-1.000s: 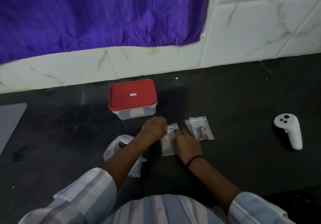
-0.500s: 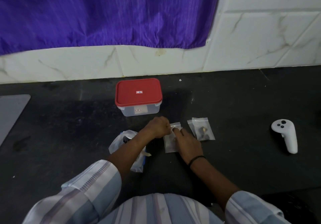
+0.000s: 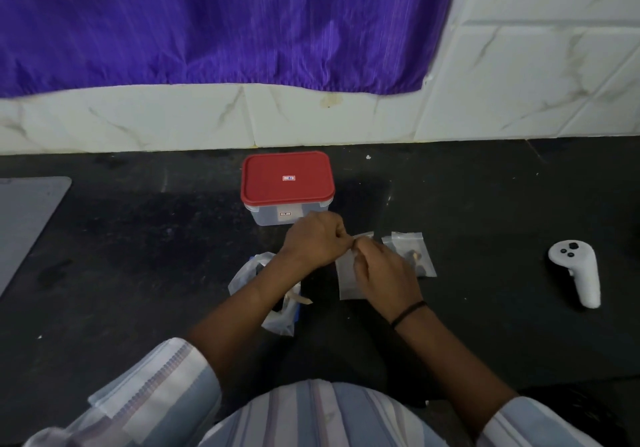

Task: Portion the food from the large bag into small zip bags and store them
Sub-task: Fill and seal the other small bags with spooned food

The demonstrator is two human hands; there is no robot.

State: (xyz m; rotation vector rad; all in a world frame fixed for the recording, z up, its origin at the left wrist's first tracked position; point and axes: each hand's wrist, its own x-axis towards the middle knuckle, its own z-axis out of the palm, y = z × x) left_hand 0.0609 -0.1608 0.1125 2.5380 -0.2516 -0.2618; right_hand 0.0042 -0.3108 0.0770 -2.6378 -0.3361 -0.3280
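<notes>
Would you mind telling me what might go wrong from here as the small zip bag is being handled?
Both the left hand and right hand pinch the top edge of the small zip bag; a poor seal could let food spill later. The filled zip bag lies right beside the right hand and could get knocked. The large bag lies under the left forearm, so it may get dragged.

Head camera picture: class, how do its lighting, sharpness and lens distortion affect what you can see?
Head view: dim, so the black counter swallows detail; the wide lens bows the wall tiles; the purple cloth is smeared; left hand and right hand are soft where they pinch the small zip bag, its contents unreadable.
</notes>
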